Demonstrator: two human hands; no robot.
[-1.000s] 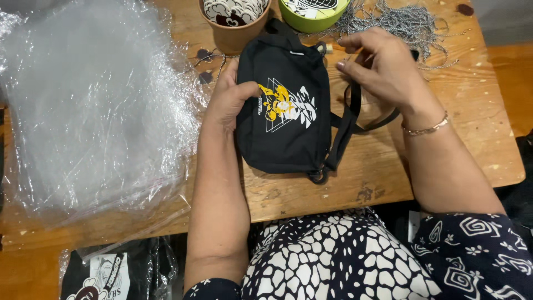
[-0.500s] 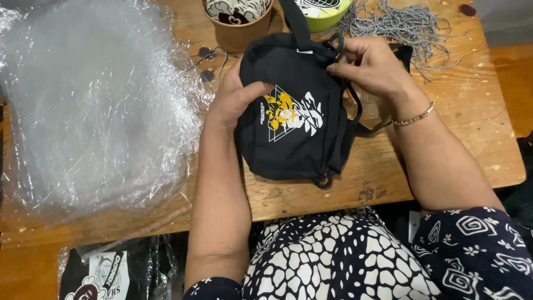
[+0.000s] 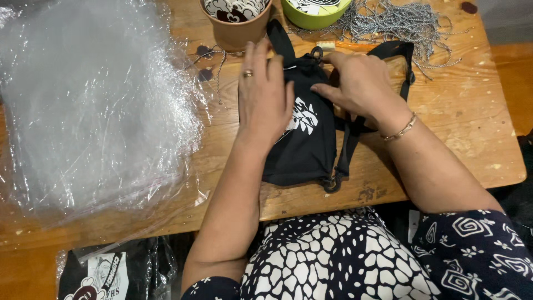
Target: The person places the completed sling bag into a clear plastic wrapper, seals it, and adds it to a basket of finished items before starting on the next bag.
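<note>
With both palms flat on the pouch:
step: you're smoothing the black pouch [image 3: 302,144] on the table [image 3: 455,128].
grip: left hand [image 3: 265,94] and right hand [image 3: 355,83] spread, clasping nothing.
next: probably needs the strap [image 3: 347,150] tucked.

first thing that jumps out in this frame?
Both hands pressed flat on a small black bag with a white print, centre of the wooden table: left hand on its left half, right hand near its top. A big heap of clear plastic bags fills the table's left side; a tangle of ball chains lies top right.
</note>
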